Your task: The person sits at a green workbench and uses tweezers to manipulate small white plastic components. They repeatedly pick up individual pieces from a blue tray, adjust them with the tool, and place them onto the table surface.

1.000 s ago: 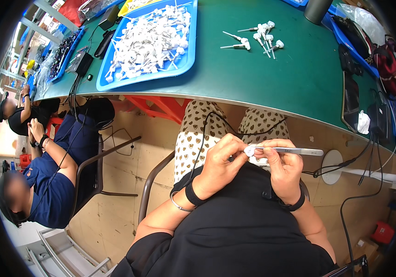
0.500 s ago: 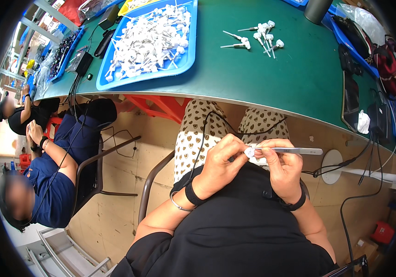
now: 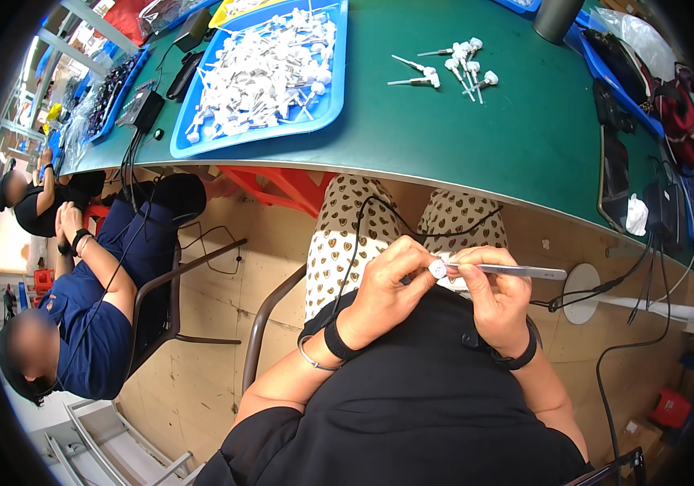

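Small white round plastic part (image 3: 438, 268) pinched in left hand (image 3: 387, 283) grip; slim silver metal tweezers (image 3: 509, 270) held in right hand (image 3: 499, 298) grip, tip touching part, over lap below green counter (image 3: 517, 138).

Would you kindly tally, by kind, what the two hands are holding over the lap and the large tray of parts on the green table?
Small white round plastic part, pinched in the left hand: 1
Slim silver metal tweezers, held in the right hand: 1
Large blue plastic tray heaped with white parts: 1
Total: 3
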Demonstrator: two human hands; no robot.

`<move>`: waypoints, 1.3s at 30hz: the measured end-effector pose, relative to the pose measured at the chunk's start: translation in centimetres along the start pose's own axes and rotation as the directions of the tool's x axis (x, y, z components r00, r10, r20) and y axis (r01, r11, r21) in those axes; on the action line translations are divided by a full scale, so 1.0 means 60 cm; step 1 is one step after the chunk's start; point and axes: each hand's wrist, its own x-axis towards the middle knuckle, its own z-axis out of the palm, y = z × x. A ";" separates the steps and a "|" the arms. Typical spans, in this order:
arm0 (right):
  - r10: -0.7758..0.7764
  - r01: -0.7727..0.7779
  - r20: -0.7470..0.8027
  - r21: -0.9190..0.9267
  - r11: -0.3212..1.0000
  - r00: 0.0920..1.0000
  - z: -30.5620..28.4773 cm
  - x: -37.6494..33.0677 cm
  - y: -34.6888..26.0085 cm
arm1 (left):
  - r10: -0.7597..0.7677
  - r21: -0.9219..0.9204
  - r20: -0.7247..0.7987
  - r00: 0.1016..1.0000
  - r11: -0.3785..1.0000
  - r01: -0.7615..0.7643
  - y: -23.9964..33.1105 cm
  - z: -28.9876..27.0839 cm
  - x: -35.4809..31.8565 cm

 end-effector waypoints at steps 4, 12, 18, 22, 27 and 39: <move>-0.003 0.003 -0.006 -0.004 1.000 1.000 0.001 -0.001 0.002 | 0.003 -0.007 -0.002 1.000 1.000 -0.003 0.000 0.001 0.000; -0.063 0.084 0.096 -0.240 0.967 0.993 -0.007 0.004 -0.004 | 0.056 0.035 -0.001 0.998 0.998 -0.056 -0.002 0.000 0.001; -0.094 0.124 0.133 -0.245 0.962 0.987 -0.013 0.011 -0.011 | 0.081 -0.016 0.011 0.997 0.997 -0.081 -0.010 0.000 0.002; 0.070 -0.069 -0.029 0.038 0.997 0.997 -0.003 -0.005 -0.003 | 0.034 -0.076 0.005 0.999 0.997 -0.033 -0.013 0.002 0.005; 0.015 -0.014 0.007 -0.039 0.999 1.000 -0.004 -0.002 -0.001 | 0.027 -0.048 0.010 1.000 0.998 -0.027 -0.009 0.003 0.005; -0.017 0.017 -0.008 -0.076 0.997 1.000 -0.002 0.002 -0.003 | 0.031 -0.004 0.016 0.999 1.000 -0.031 -0.010 0.004 0.003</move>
